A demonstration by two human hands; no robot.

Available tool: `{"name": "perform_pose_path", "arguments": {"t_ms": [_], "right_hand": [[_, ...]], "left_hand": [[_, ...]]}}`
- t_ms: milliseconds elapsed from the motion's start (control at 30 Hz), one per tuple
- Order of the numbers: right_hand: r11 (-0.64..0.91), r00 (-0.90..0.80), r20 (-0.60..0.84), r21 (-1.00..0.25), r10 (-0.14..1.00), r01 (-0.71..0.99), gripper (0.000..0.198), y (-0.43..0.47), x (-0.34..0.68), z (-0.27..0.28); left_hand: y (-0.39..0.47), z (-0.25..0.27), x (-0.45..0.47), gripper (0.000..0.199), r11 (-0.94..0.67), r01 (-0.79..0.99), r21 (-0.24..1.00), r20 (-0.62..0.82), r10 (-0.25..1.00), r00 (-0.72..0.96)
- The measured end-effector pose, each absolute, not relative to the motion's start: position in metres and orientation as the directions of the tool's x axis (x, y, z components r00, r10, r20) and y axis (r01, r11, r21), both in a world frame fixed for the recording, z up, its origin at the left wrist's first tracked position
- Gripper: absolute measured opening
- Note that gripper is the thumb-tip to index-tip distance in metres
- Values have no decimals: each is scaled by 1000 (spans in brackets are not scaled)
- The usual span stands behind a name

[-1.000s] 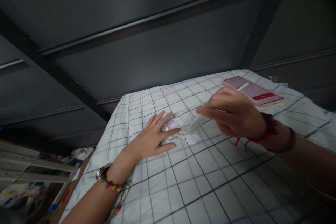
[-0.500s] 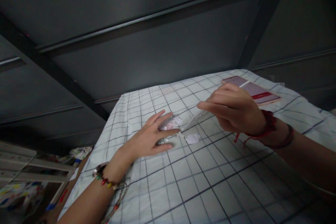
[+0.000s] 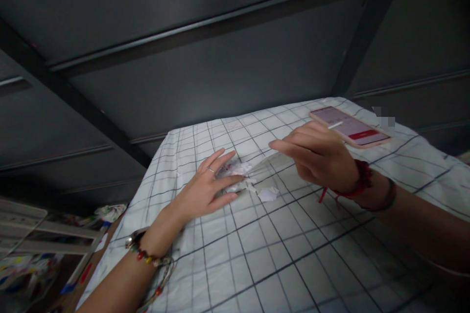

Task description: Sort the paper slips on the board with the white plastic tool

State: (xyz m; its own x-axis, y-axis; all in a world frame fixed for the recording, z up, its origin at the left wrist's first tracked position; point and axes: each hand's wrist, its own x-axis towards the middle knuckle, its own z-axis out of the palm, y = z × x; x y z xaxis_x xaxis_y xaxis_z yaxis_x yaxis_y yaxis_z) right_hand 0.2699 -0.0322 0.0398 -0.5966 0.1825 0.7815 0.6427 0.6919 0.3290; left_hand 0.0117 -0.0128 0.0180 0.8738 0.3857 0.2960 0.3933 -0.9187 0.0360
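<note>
My left hand (image 3: 207,186) rests at the middle of the checked cloth, palm down, fingers spread, a ring on one finger. Its fingertips lie over or against a small heap of torn white paper scraps (image 3: 240,170), some with pinkish marks. One more loose scrap of paper (image 3: 269,194) lies just right of the heap. To the right, my right hand (image 3: 316,156) is closed in a pinch above the cloth. From its fingers a thin pale strip (image 3: 266,158), blurred, slants down toward the heap. A short white stick-like end (image 3: 335,125) shows above the knuckles; whether it joins the strip is hidden.
A phone in a pink case (image 3: 352,129), screen lit, lies beyond my right hand. White cloth with dark grid lines (image 3: 257,264) covers the surface. Dark grey panels (image 3: 205,73) rise behind it. At the lower left stands a pale slatted frame (image 3: 47,230) beside colourful clutter.
My right hand has moved slightly left, with the pale strip lower and nearer the heap. My left hand has shifted a little left, uncovering more scraps. The view has moved slightly.
</note>
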Motion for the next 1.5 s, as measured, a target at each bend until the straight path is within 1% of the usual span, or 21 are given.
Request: {"name": "perform_pose_path", "arguments": {"t_ms": [167,300,433,533,633,700,833,967,1100,1167,1300,1400,1500], "right_hand": [[668,-599,781,352,176,656,29,-32,269,41],[647,-614,760,361,214,672,27,-29,275,45],[680,-661,715,369,228,633,29,-28,277,45],[689,-668,706,365,233,626,30,-29,277,45],[686,-669,702,363,244,631,31,-29,276,45],[687,-677,694,369,244,626,31,-29,276,45],[706,-698,671,368,248,605,28,-28,278,45],[706,-699,669,367,251,605,28,-29,280,47],[703,-684,683,355,255,616,28,-29,281,48],[720,-684,687,342,247,604,29,-29,280,47],[760,-684,696,319,217,566,27,-30,278,45],[776,-677,705,300,213,556,25,-32,276,46],[784,-696,688,308,208,539,24,-33,275,48]], "left_hand": [[-15,17,12,36,-924,380,53,217,382,898],[-15,13,12,39,-923,379,67,170,385,907],[-11,12,9,36,-915,401,47,193,402,895],[-12,14,11,39,-917,397,42,204,397,895],[-15,15,14,42,-926,376,45,185,378,907],[-15,14,15,40,-926,376,37,174,376,910],[-10,10,10,36,-915,402,12,203,396,895],[-10,8,8,38,-911,413,-3,218,403,889],[-13,9,10,37,-926,377,12,185,373,909],[-12,9,10,36,-923,385,14,171,381,908],[-9,7,9,42,-897,442,2,179,436,882],[-8,8,10,47,-896,443,3,184,436,881],[-9,9,12,47,-899,437,8,194,430,882]]}}
